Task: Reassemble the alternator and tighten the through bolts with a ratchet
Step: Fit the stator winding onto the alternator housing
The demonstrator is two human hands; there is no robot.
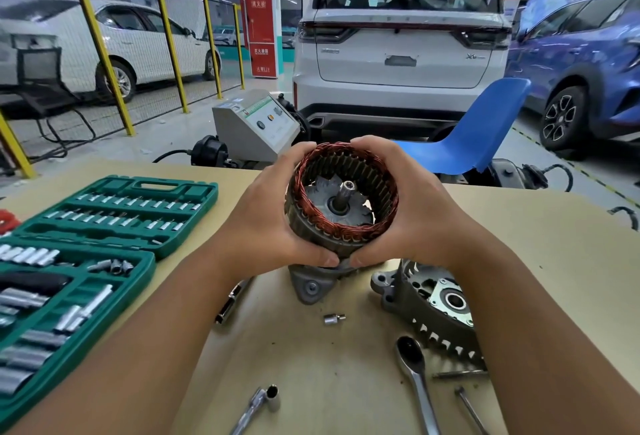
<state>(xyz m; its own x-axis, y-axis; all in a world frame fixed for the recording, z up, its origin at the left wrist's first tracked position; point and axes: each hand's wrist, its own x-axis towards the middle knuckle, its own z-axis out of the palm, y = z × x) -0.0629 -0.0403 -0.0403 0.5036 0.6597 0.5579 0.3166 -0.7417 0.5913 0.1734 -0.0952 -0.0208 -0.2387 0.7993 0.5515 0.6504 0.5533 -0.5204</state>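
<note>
Here the left hand (273, 223) and right hand (408, 213) clasp the stator (341, 192) above the housing (313, 284) mid-table.

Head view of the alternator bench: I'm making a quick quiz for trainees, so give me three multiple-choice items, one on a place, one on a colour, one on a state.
1. Where does the ratchet lie?
A. in the socket case
B. on the table, near the right forearm
C. on the blue chair

2. What colour is the socket case?
A. green
B. red
C. black

3. How is the stator held?
A. lying loose on the table
B. pinched by one hand
C. gripped by both hands around the rotor shaft

Key: 1 B, it rests on the table beside the loose end housing. 2 A, its tray is green. 3 C, the left hand and right hand wrap its sides.
</note>
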